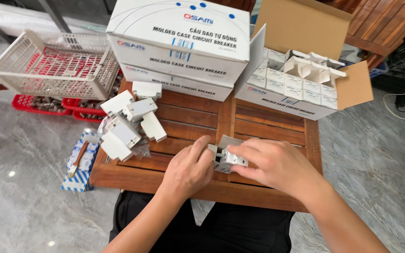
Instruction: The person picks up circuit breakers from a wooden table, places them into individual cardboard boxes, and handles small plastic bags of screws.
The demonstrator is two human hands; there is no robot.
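Both hands meet over the front of a small slatted wooden table [198,117]. My left hand [189,169] and my right hand [277,165] together grip a small white circuit breaker [233,159] that sits partly in its little open white carton [225,142]. The right fingers cover the breaker's right side, and the left thumb and fingers press its left end. A pile of several white breakers [130,124] lies loose on the table's left part, apart from both hands.
Two closed white cartons [179,42] are stacked at the table's back. An open carton [301,84] full of small white boxes stands back right. A beige plastic basket [52,63] rests over red crates on the left. A blue-and-white pack [81,161] lies on the marble floor.
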